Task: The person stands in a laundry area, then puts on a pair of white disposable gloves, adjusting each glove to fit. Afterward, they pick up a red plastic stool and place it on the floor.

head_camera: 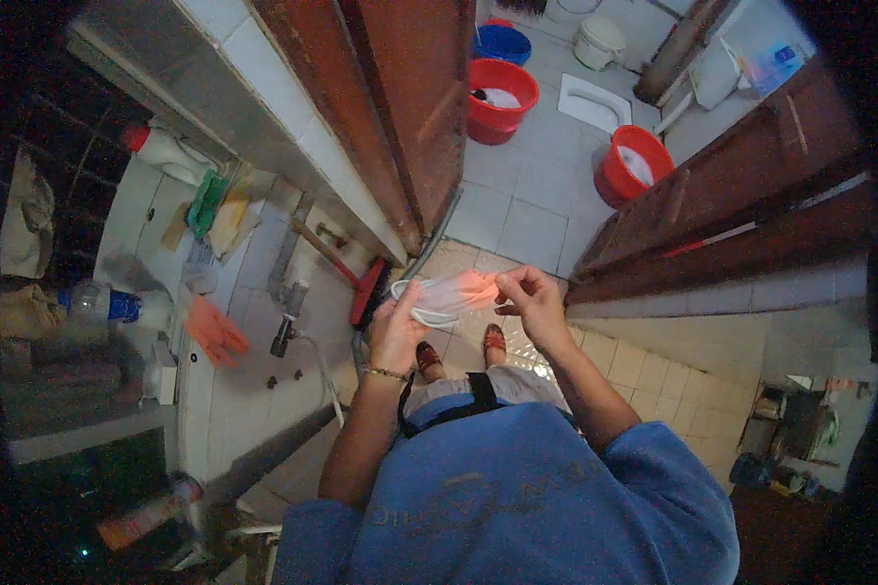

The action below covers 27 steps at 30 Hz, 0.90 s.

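A rubber glove (457, 292), whitish at its cuff and orange-pink towards the fingers, stretches between my hands above the tiled floor. My left hand (402, 322) grips the rolled cuff, with the thumb on top. At the glove's orange fingers, my right hand (530, 296) pinches the material between thumb and fingertips. Another orange glove (216, 331) hangs over the edge of the counter at the left.
Red tubs (503, 110) (633, 167) with pale contents stand beyond the doorway, near a squat toilet (595, 102). A wooden door (439, 117) is on the left, another door (732, 161) on the right. A red floor brush (368, 292) leans by the wall beside a grey hose (439, 227).
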Available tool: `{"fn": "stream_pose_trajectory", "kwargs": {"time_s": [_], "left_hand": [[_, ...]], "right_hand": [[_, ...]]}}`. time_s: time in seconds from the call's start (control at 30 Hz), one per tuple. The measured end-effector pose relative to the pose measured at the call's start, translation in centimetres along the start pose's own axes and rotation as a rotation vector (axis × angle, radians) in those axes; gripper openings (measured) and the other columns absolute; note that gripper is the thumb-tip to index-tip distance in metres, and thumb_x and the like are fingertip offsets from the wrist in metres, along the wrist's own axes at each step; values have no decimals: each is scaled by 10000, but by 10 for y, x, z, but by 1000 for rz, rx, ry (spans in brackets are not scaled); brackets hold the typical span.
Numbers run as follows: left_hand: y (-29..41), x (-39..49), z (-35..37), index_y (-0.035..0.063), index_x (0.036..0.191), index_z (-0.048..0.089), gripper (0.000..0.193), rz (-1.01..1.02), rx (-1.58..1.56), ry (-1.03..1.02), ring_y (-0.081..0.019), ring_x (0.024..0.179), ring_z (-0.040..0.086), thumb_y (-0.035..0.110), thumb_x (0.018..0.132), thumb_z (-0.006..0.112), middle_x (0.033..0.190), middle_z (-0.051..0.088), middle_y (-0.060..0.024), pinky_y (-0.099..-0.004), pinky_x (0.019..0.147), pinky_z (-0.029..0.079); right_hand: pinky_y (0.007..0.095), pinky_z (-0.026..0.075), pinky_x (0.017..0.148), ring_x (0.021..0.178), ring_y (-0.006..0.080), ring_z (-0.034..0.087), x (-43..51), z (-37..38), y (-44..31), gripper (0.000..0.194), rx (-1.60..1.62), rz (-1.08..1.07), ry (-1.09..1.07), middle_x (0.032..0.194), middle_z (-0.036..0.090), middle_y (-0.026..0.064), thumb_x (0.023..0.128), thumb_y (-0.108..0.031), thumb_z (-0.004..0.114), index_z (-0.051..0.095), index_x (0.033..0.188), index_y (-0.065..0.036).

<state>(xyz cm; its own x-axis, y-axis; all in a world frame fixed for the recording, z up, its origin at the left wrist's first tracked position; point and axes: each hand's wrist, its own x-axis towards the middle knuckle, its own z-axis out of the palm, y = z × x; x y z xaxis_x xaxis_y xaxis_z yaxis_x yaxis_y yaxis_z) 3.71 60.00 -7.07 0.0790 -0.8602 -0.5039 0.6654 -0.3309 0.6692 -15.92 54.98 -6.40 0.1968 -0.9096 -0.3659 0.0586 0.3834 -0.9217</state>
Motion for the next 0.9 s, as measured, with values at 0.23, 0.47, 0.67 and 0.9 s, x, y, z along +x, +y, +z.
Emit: {"fn": "stream_pose_trajectory", "kwargs": {"time_s": [0.23, 0.47, 0.67, 0.9], "left_hand": [[-4, 8, -2, 13, 1068, 555, 322, -3, 47, 79, -223, 967, 585, 286, 899, 529, 1079, 591, -110, -369, 838, 474], [8, -1, 15, 11, 920, 631, 140, 304, 791, -103, -213, 882, 600, 77, 851, 529, 925, 633, -71, -333, 773, 467], [-8, -9, 41, 57, 904, 638, 193, 875, 1478, -530, -305, 859, 567, 37, 736, 546, 905, 599, -111, -394, 768, 440], [-8, -18, 33, 68, 998, 623, 264, 784, 1610, -561, -275, 960, 548, 88, 736, 598, 978, 589, -93, -394, 835, 418]], "right_hand": [[290, 532, 625, 741, 108, 562, -12, -6, 0, 130, 549, -27, -66, 824, 566, 14, 894, -199, 527, 513, 825, -90], [279, 489, 656, 729, 138, 571, -4, -32, 11, 308, -95, 134, -139, 872, 605, 45, 881, -326, 544, 596, 992, -43], [287, 501, 558, 733, 156, 567, 4, -23, 3, 478, -309, 190, -263, 860, 619, 57, 813, -474, 588, 633, 963, -23], [286, 520, 515, 697, 156, 587, 1, -13, 14, 378, -315, 213, -325, 841, 621, 117, 845, -348, 592, 632, 943, 15]]}}
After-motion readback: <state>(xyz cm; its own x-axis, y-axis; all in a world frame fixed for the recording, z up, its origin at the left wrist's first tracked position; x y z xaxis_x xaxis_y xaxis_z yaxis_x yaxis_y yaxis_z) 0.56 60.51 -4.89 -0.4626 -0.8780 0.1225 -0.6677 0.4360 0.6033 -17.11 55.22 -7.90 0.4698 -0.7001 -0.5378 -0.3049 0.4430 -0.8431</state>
